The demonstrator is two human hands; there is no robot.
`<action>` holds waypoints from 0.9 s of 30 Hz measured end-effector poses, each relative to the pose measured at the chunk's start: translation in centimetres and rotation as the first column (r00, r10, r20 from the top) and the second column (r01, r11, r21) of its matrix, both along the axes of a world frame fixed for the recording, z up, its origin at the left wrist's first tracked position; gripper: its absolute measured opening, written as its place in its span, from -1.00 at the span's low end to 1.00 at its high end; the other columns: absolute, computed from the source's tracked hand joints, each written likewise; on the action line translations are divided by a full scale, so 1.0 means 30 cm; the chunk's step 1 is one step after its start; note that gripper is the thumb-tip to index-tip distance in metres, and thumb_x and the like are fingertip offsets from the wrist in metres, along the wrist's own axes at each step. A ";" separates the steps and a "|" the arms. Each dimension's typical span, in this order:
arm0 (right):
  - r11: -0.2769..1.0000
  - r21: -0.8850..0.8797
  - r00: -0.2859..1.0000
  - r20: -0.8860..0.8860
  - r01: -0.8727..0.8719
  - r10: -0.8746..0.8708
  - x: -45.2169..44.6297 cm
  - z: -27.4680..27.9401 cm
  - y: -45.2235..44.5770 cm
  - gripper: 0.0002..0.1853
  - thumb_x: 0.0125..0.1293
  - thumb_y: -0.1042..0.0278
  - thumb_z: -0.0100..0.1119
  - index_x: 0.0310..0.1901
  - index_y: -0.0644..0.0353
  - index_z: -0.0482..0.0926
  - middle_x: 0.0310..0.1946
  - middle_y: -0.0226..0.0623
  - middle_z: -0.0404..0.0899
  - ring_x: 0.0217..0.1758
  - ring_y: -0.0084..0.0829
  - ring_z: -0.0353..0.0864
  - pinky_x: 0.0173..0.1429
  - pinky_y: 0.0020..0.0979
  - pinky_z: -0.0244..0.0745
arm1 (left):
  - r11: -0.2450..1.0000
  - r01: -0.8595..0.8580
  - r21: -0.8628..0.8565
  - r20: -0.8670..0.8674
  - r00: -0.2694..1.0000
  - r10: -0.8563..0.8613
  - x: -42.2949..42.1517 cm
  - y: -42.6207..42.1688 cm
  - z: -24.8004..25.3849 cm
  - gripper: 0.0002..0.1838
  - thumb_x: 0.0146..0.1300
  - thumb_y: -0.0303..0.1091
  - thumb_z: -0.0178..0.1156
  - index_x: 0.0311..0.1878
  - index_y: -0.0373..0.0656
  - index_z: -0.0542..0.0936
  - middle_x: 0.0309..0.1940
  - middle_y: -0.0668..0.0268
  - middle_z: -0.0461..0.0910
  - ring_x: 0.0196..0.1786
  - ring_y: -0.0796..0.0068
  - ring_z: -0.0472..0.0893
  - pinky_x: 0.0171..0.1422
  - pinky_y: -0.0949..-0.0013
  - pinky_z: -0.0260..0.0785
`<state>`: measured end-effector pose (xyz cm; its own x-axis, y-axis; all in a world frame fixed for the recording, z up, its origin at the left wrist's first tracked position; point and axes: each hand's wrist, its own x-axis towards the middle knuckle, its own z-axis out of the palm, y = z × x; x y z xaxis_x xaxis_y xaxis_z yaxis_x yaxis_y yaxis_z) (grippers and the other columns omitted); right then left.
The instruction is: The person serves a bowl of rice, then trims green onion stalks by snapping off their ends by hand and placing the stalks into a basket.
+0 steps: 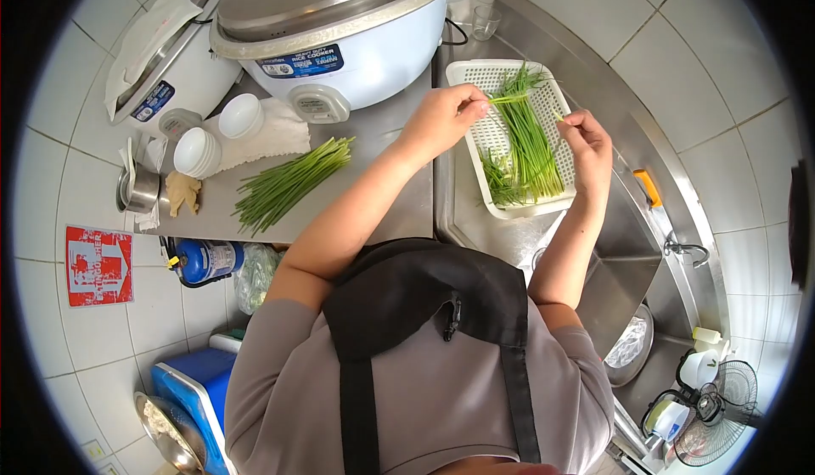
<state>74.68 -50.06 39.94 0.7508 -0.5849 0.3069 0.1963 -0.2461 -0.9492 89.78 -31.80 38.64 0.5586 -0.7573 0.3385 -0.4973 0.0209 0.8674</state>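
Over a white perforated basket (pixel 508 211), my left hand (pixel 445 120) is closed, thumb and finger pinching a few thin green chives (pixel 509 99). My right hand (pixel 586 146) is closed too, at the basket's right edge, with a small pale stalk tip showing at its fingertips. Between and below both hands, a loose pile of long chives (pixel 533 152) lies in the basket. Shorter green bits (pixel 499 179) gather at its lower left. A neat bundle of chives (pixel 293 185) rests on the steel counter left of my left arm.
A large rice cooker (pixel 356 76) stands behind the counter, a second cooker (pixel 182 84) further left. White bowls (pixel 197 152), ginger (pixel 182 193) and a metal pot (pixel 138 190) sit at the counter's left end. The steel sink (pixel 624 280) lies to the right, below an orange-handled tool (pixel 647 188).
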 end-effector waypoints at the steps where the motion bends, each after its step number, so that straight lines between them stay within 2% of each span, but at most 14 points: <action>1: 0.999 -0.002 0.998 -0.048 0.039 -0.039 -0.018 0.008 -0.013 -0.98 0.15 0.50 0.12 -0.41 0.22 0.50 -0.45 -0.53 0.44 -0.38 -0.71 0.36 -0.21 -0.62 0.23 | 0.999 -0.033 0.022 0.037 0.999 0.033 0.007 0.000 -0.004 -0.83 0.29 -0.40 0.05 -0.25 -0.34 0.52 -0.35 0.25 0.62 -0.28 0.55 0.60 -0.15 0.50 0.43; 7: 0.974 0.195 0.986 0.139 -0.118 0.091 0.018 0.012 0.049 -0.93 0.19 0.48 0.12 -0.30 0.26 0.50 -0.44 -0.44 0.48 -0.42 -0.62 0.42 -0.23 -0.57 0.35 | 0.977 0.116 -0.181 -0.462 0.866 -0.189 -0.046 -0.113 -0.054 -0.83 0.35 -0.39 -0.06 -0.18 -0.32 0.42 -0.34 0.20 0.58 -0.29 0.47 0.60 -0.17 0.46 0.46; 10: 0.963 0.201 0.980 0.120 -0.179 0.157 0.035 -0.009 0.057 -0.91 0.20 0.50 0.12 -0.26 0.27 0.48 -0.43 -0.41 0.50 -0.39 -0.60 0.48 -0.21 -0.56 0.39 | 0.992 0.114 -0.058 -0.544 0.829 -0.127 -0.108 -0.139 -0.004 -0.81 0.37 -0.33 -0.10 -0.16 -0.26 0.41 -0.41 0.26 0.55 -0.36 0.50 0.55 -0.24 0.45 0.44; 12: 0.982 0.043 0.983 0.003 -0.185 0.185 0.024 -0.008 0.064 -0.92 0.18 0.54 0.14 -0.30 0.29 0.47 -0.43 -0.38 0.53 -0.39 -0.56 0.50 -0.21 -0.54 0.40 | 0.995 0.071 0.075 -0.434 0.900 -0.031 -0.099 -0.126 0.014 -0.79 0.37 -0.27 -0.08 -0.19 -0.22 0.43 -0.44 0.32 0.51 -0.43 0.53 0.49 -0.27 0.44 0.41; 13: 0.970 -0.211 0.983 -0.164 -0.120 0.086 0.015 -0.003 0.057 -0.95 0.18 0.53 0.15 -0.33 0.28 0.48 -0.43 -0.41 0.53 -0.39 -0.56 0.49 -0.23 -0.53 0.39 | 1.000 -0.004 -0.005 -0.273 0.962 0.003 -0.080 -0.135 -0.010 -0.79 0.34 -0.27 -0.05 -0.22 -0.24 0.44 -0.46 0.24 0.53 -0.41 0.42 0.53 -0.27 0.37 0.39; 14: 0.971 -0.210 0.983 -0.163 -0.119 0.085 0.016 -0.005 0.058 -0.95 0.18 0.53 0.15 -0.33 0.28 0.48 -0.43 -0.41 0.53 -0.39 -0.56 0.49 -0.23 -0.53 0.39 | 0.993 -0.063 -0.096 -0.107 0.993 0.052 -0.065 -0.141 -0.028 -0.78 0.31 -0.27 -0.02 -0.25 -0.26 0.44 -0.49 0.16 0.54 -0.40 0.31 0.57 -0.27 0.30 0.37; 16: 0.876 -0.480 0.994 -0.106 -0.040 -0.013 0.023 -0.012 0.070 -0.95 0.18 0.52 0.16 -0.37 0.28 0.49 -0.45 -0.44 0.51 -0.40 -0.57 0.46 -0.25 -0.53 0.38 | 0.995 -0.036 -0.092 -0.140 0.990 0.023 -0.062 -0.146 -0.050 -0.78 0.30 -0.27 -0.02 -0.24 -0.27 0.44 -0.47 0.14 0.53 -0.36 0.27 0.55 -0.23 0.30 0.36; 18: 0.883 -0.469 0.998 -0.040 0.015 -0.039 0.029 -0.029 0.082 -0.95 0.21 0.50 0.14 -0.35 0.26 0.48 -0.47 -0.44 0.49 -0.43 -0.57 0.44 -0.29 -0.53 0.36 | 0.998 0.005 -0.065 -0.198 0.980 -0.018 -0.072 -0.150 -0.070 -0.78 0.31 -0.27 -0.02 -0.23 -0.26 0.44 -0.45 0.15 0.55 -0.36 0.28 0.55 -0.22 0.32 0.36; 20: 0.991 0.131 0.969 0.247 -0.021 -0.012 0.051 -0.077 0.069 -0.96 0.24 0.48 0.09 -0.32 0.24 0.48 -0.48 -0.43 0.47 -0.45 -0.60 0.41 -0.31 -0.56 0.33 | 0.998 0.014 -0.060 -0.340 0.940 -0.033 -0.086 -0.141 -0.086 -0.77 0.31 -0.27 -0.02 -0.23 -0.26 0.44 -0.44 0.16 0.55 -0.35 0.29 0.55 -0.21 0.32 0.36; 21: 0.971 0.234 0.948 0.318 -0.055 -0.023 0.049 -0.070 0.064 -0.93 0.28 0.47 0.03 -0.28 0.28 0.46 -0.44 -0.39 0.44 -0.44 -0.58 0.37 -0.27 -0.53 0.34 | 0.998 0.020 -0.056 -0.478 0.877 -0.045 -0.095 -0.132 -0.091 -0.77 0.32 -0.26 -0.02 -0.23 -0.26 0.44 -0.43 0.16 0.56 -0.35 0.29 0.55 -0.21 0.32 0.36; 24: 0.996 0.053 0.997 0.032 0.071 -0.073 0.035 -0.156 -0.041 -0.83 0.26 0.36 0.12 -0.20 0.29 0.49 -0.41 -0.41 0.49 -0.39 -0.63 0.41 -0.22 -0.58 0.32 | 1.000 -0.020 -0.020 -0.318 0.948 0.012 -0.060 -0.030 -0.099 -0.78 0.35 -0.24 -0.05 -0.21 -0.21 0.45 -0.35 0.36 0.52 -0.30 0.59 0.48 -0.16 0.49 0.35; 25: 0.997 -0.016 0.979 -0.189 0.077 -0.079 0.030 -0.173 -0.043 -0.68 0.14 0.27 0.27 -0.14 0.28 0.54 -0.40 -0.40 0.55 -0.38 -0.57 0.45 -0.19 -0.57 0.35 | 0.996 -0.078 0.044 -0.141 0.986 0.084 -0.061 0.043 -0.047 -0.78 0.34 -0.23 -0.03 -0.22 -0.20 0.44 -0.44 0.29 0.53 -0.37 0.48 0.51 -0.24 0.42 0.35; 26: 0.964 -0.256 0.923 -0.384 -0.071 -0.034 0.014 -0.176 -0.044 -0.53 0.04 0.26 0.35 -0.02 0.29 0.48 -0.26 -0.27 0.56 -0.23 -0.45 0.49 -0.09 -0.46 0.39 | 0.992 -0.109 0.062 -0.142 0.983 0.117 -0.050 0.115 -0.030 -0.78 0.34 -0.23 -0.03 -0.22 -0.20 0.44 -0.44 0.29 0.53 -0.37 0.48 0.51 -0.24 0.42 0.35; 27: 0.935 -0.337 0.893 -0.447 -0.108 -0.058 -0.003 -0.215 -0.040 -0.46 0.00 0.26 0.38 0.02 0.29 0.45 -0.17 -0.22 0.52 -0.17 -0.39 0.48 -0.05 -0.40 0.39 | 0.975 -0.198 0.104 0.068 0.979 0.191 -0.033 0.183 -0.016 -0.78 0.33 -0.22 -0.02 -0.23 -0.19 0.44 -0.47 0.23 0.52 -0.40 0.37 0.52 -0.28 0.38 0.34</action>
<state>74.60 -51.25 33.49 0.8678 -0.4832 0.1158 -0.2136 -0.5730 -0.7912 88.78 -26.32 38.16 0.6808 -0.6705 0.2950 -0.5314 -0.1749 0.8289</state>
